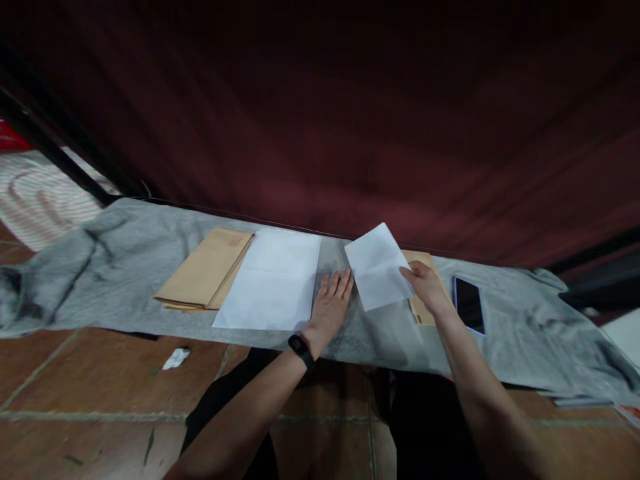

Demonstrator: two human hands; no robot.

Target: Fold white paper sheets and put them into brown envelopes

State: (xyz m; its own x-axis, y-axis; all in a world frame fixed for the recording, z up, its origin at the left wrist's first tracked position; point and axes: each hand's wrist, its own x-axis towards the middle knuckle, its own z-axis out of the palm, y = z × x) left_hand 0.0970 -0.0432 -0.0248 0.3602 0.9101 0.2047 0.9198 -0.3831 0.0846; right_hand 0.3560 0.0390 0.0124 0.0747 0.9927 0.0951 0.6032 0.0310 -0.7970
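Note:
My right hand (423, 281) pinches the right edge of a folded sheet of white paper (379, 268), which is tilted up over the cloth. Flat on the grey cloth lies my left hand (332, 308), fingers stretched out, with a black band on the wrist. Just left of it is a stack of white paper (273, 280) with a crease across the middle. Brown envelopes (207, 267) lie in a pile farther left, partly under the white paper. Another brown envelope (424, 310) lies beneath my right hand, mostly hidden by the held paper and the hand.
A phone (469, 305) with a dark screen lies right of my right forearm. The grey cloth (125, 267) covers a long narrow surface against a dark red curtain (320, 133). A crumpled white tissue (176, 358) is on the tiled floor (100, 380).

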